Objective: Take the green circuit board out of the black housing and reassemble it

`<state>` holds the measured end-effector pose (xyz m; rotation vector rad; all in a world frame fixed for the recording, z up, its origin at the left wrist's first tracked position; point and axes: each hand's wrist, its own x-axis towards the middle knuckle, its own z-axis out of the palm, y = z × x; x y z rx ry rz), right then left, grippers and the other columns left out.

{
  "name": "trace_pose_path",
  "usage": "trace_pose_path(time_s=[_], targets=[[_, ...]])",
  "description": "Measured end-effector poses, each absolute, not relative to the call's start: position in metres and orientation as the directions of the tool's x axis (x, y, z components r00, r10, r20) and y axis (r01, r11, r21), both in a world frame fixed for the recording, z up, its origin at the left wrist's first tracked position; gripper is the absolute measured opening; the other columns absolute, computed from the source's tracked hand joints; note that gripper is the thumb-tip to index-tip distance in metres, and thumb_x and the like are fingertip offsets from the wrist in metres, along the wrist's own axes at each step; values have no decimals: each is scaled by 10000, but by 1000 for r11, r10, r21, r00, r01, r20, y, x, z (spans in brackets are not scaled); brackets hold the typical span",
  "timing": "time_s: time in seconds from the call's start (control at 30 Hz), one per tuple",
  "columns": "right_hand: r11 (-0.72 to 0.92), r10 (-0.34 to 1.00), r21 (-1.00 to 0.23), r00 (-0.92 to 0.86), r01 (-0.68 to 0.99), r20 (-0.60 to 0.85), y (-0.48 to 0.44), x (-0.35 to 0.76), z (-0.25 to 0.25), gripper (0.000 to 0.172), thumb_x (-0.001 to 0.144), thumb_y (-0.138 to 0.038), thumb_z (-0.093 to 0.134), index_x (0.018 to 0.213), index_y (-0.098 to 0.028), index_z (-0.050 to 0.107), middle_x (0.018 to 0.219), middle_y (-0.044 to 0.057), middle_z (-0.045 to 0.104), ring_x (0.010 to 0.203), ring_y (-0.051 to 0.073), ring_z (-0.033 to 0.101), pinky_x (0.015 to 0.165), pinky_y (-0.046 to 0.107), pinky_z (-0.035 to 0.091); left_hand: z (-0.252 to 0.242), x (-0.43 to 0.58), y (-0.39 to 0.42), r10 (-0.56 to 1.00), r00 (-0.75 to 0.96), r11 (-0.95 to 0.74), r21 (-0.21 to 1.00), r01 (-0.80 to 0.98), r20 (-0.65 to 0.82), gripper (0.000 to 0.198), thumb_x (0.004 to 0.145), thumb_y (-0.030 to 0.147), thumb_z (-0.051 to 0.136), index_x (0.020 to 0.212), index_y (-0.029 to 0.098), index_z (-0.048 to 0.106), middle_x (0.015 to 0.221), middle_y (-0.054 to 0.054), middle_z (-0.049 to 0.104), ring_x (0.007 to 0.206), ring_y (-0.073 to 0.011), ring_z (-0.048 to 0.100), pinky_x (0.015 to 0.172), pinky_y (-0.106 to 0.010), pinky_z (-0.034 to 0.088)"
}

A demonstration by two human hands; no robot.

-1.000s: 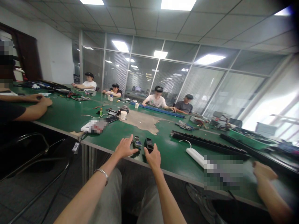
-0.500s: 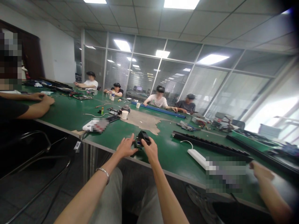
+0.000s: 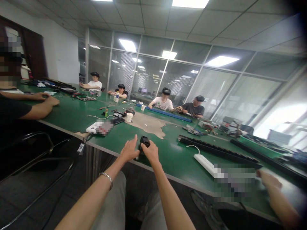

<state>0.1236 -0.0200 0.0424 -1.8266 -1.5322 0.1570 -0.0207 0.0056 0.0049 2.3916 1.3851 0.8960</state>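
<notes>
Close to the table's front edge, my right hand (image 3: 151, 152) grips a small black box-shaped housing (image 3: 144, 140) with recessed openings on top. Its exact kind cannot be made out. On the other side of the housing is my left hand (image 3: 129, 150), its fingers stretched out and apart. Whether its fingertips touch the lower part of the housing is unclear. The underside of the housing is dark and partly hidden by my hands.
The green table (image 3: 115, 139) carries a white power strip (image 3: 203, 164), a long black slotted rail (image 3: 216, 150), a paper cup (image 3: 129, 117) and a white device (image 3: 93, 127) at the left. A co-worker's hand (image 3: 270, 179) rests at the right; several people sit around.
The black housing has gone from tilted to nearly level, and the green circuit board seen under it is now hidden. My right hand has shifted slightly left; my left hand stays spread.
</notes>
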Motion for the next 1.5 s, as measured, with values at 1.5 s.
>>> trace_pose_path(time_s=[1.5], targets=[[-320,759,-478,523,818,387,-54,172,14,493,810,-588,483,966,-153,656,1088,183,649,1176,342,491,929,447,371,5,-12,10,861,362,-486,372,791,357,542,800,374,510,1326,242,491,1390,-45,500,1328,-257,349,1134,-479,193]])
